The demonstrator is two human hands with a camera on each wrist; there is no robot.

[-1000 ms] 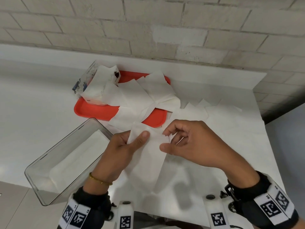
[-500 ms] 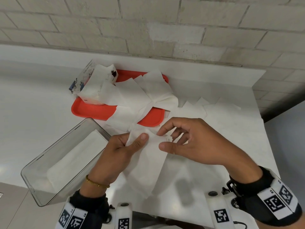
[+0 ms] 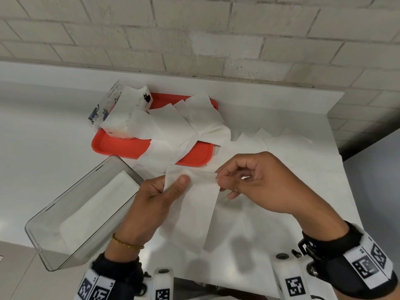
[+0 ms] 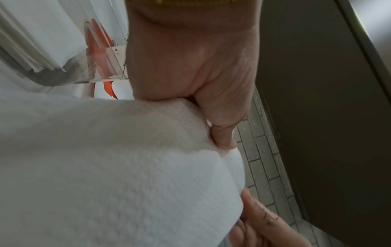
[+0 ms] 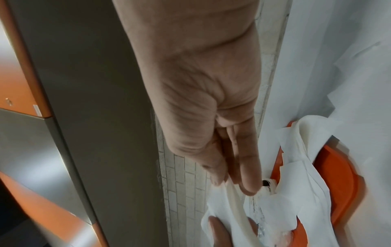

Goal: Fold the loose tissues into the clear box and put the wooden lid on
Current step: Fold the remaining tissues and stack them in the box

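A white tissue [image 3: 194,211] hangs above the table between both hands. My left hand [image 3: 171,187] pinches its top left corner with the thumb on top. My right hand [image 3: 218,178] pinches the top right edge between thumb and fingers. In the left wrist view the tissue [image 4: 118,167] fills the lower half under the thumb. In the right wrist view the right hand's fingertips [image 5: 247,183] nip a thin fold of tissue. The clear box [image 3: 65,215] stands at the lower left with folded tissues [image 3: 101,208] inside. More loose tissues [image 3: 184,126] lie across the red tray. No wooden lid is in view.
A red tray [image 3: 121,146] sits at the back centre with an opened tissue pack [image 3: 123,113] on its left end. Other tissues [image 3: 270,137] lie flat on the white table to the right. A brick wall [image 3: 194,35] stands behind; the table's edge falls off at far right.
Both hands have lifted the tissue's top edge slightly and drawn it taut; the right hand's fingers have shifted from above the sheet to pinching its right edge.
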